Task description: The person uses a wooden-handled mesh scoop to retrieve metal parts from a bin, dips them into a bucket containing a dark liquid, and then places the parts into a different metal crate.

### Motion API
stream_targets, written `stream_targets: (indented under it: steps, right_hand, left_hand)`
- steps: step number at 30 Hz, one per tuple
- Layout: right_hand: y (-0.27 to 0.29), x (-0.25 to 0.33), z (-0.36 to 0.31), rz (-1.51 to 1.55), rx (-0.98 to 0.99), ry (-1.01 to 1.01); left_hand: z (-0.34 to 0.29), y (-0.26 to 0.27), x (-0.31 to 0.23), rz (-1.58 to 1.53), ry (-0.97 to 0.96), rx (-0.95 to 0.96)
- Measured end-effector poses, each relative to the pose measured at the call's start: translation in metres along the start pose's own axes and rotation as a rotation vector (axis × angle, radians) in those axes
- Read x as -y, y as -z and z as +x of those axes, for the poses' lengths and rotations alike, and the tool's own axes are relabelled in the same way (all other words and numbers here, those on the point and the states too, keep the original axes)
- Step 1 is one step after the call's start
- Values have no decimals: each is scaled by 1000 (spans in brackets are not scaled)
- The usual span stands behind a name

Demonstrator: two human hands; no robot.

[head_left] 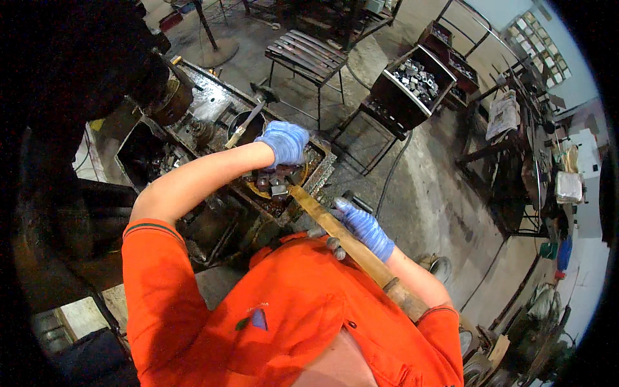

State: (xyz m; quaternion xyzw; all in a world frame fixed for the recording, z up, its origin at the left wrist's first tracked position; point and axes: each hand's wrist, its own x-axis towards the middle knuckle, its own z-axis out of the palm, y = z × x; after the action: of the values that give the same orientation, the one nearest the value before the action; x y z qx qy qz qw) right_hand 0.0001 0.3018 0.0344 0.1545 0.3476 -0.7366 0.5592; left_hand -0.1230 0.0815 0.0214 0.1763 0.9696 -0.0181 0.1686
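Lying alongside the yellowish bar [345,240], the right hand [365,227] was seen; the left hand [284,143] was noted above metal parts [279,190] in the tray [324,171]. Neither grip could be determined.

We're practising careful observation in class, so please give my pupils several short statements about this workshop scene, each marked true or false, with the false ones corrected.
1. The left hand is gloved in blue. True.
2. A long tan bar runs alongside the right hand. True.
3. The right hand is bare. False: it is gloved in blue too.
4. The shirt is green. False: it is mainly orange.
5. An open box in the background holds small metal pieces. True.
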Motion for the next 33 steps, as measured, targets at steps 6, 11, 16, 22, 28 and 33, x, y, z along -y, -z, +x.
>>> stream_targets:
  steps: [6,11,16,22,28,33]
  right_hand:
    - [-6,9,-6,195,52,-179]
    - [0,11,-1,153,41,-258]
    - [-12,13,-4,60,-32,-233]
    - [-16,13,-5,30,-72,-228]
    - [-18,10,-6,27,-72,-202]
    - [-16,9,-4,12,-94,-191]
  left_hand:
    - [7,10,-4,25,49,112]
    - [-4,15,16,-155,38,-103]
    - [-42,15,59,-174,160,-332]
    - [-60,-6,55,-61,193,-181]
    - [-53,-24,63,38,131,-162]
    - [-54,-14,56,13,89,-154]
